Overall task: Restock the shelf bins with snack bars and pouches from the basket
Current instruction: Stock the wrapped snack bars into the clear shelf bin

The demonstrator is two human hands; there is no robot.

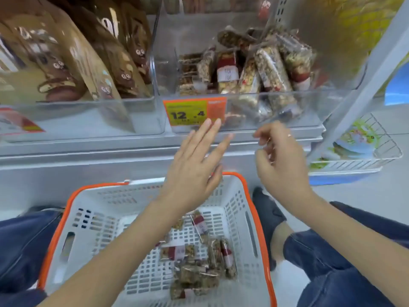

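Two clear shelf bins (159, 63) sit on the shelf: the left holds brown pouches (73, 63), the right snack bars (261, 72), too jumbled to count. The basket (254, 209) holds roughly eight bars (199, 269), partly blurred. Left hand (194, 165) fingers spread wide, empty; right hand (281, 160) fingers loosely curled, empty.

Grey metal shelving (93, 149) fronts the scene under even, bright lighting. A pale floor (365, 189) lies at right. A white wire rack (385, 156) hangs off the grey upright (363, 69).
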